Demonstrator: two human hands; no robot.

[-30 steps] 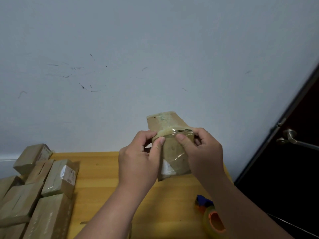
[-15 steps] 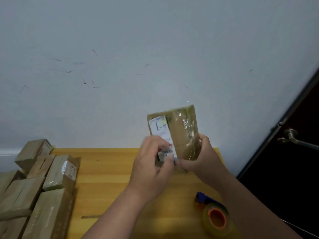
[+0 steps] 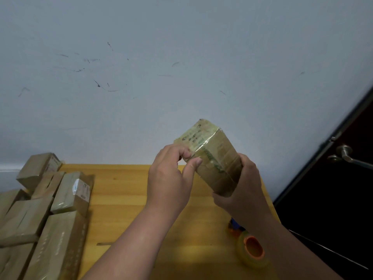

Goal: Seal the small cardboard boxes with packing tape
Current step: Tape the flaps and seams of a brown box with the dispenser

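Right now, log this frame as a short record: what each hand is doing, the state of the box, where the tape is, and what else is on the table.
left hand: pinches tape at the box's edge
right hand: grips the box from below
box: held tilted above the table, glossy tape over its top end
tape roll: lying on the table, untouched
other boxes: heaped at the table's left side

I can't read green print on box (image 3: 210, 158): blurred under glossy tape. Right hand (image 3: 242, 188) palm and most fingers hidden behind box. Right forearm covers part of tape roll (image 3: 253, 250) and most of blue-orange item behind it. Box pile (image 3: 40, 215) cut off by left and bottom edges. Door handle (image 3: 351, 158) cut off at right.
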